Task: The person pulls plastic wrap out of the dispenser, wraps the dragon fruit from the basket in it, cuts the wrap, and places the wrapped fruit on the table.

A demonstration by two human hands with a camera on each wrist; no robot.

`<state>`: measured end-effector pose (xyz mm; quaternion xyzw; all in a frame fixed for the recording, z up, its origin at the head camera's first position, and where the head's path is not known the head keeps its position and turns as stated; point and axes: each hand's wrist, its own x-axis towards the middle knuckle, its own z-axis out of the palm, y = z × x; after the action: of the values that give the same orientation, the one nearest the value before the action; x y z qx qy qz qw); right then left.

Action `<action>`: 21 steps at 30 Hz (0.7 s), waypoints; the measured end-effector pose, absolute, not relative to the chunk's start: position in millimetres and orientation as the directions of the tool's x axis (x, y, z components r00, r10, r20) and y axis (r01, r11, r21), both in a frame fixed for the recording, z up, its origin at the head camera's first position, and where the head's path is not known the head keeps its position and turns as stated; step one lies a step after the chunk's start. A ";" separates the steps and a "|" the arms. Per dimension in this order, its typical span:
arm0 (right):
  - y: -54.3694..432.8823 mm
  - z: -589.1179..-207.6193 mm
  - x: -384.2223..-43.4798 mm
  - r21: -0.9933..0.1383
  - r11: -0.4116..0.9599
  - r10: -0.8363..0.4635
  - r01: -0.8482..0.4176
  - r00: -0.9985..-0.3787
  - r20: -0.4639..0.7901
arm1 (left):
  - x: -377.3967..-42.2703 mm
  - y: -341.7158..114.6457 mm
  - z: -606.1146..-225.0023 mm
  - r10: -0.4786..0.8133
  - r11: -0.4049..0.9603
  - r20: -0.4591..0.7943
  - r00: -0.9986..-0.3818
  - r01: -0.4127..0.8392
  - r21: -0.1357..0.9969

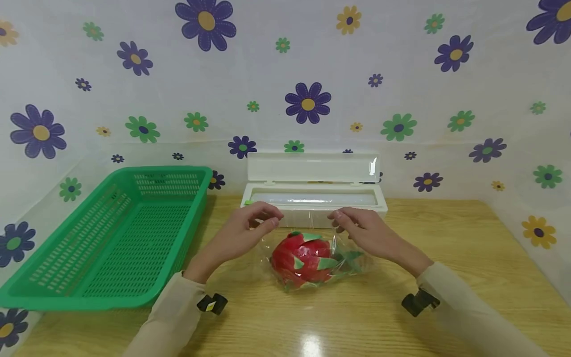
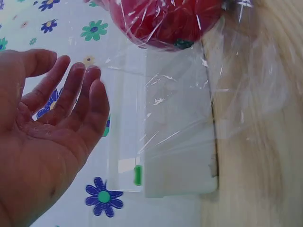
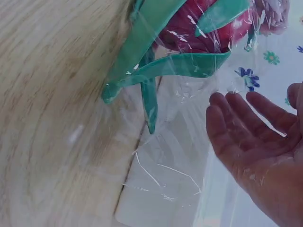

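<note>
A red dragon fruit with green scales (image 1: pixel 301 260) lies on the table under clear plastic wrap (image 1: pixel 352 258). The wrap runs from the fruit back toward a white cling film dispenser (image 1: pixel 314 215), whose lid stands raised with a roll (image 1: pixel 312 198) inside. My left hand (image 1: pixel 250 228) is at the wrap's left side, fingers bent loosely and apart from the thumb. On the opposite side my right hand (image 1: pixel 366 230) hovers with relaxed fingers; in the right wrist view its fingertips (image 3: pixel 218 101) are right by the film. Neither hand grips anything visible.
To the left stands a green plastic basket (image 1: pixel 178 248) with perforated sides. Behind the dispenser rises a white flower-patterned backdrop (image 1: pixel 250 64). The wooden table (image 1: pixel 446 248) extends to the right, and a small green tab (image 2: pixel 138 175) shows on the dispenser.
</note>
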<state>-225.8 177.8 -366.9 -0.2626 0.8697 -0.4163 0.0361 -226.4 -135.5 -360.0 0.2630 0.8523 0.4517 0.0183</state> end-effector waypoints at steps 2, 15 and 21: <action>178.8 -366.8 -226.3 -0.782 0.477 -0.501 -0.401 -0.855 0.133 | -227.2 -134.9 -360.0 0.464 0.420 0.190 -0.865 0.403 0.813; 160.9 -381.9 -235.2 -0.758 0.562 -0.509 -0.330 -0.861 -0.003 | -249.5 -111.3 -389.5 0.515 0.268 0.030 -0.857 0.194 0.944; 154.6 -381.5 -235.1 -0.727 0.618 -0.447 -0.300 -0.894 -0.011 | -254.7 -110.2 -391.7 0.500 0.259 0.070 -0.863 0.226 0.939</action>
<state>-235.1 154.6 -381.5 -0.2089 0.8943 -0.3839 0.0959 -254.7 -110.2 -391.7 0.2314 0.7841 0.5628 0.1217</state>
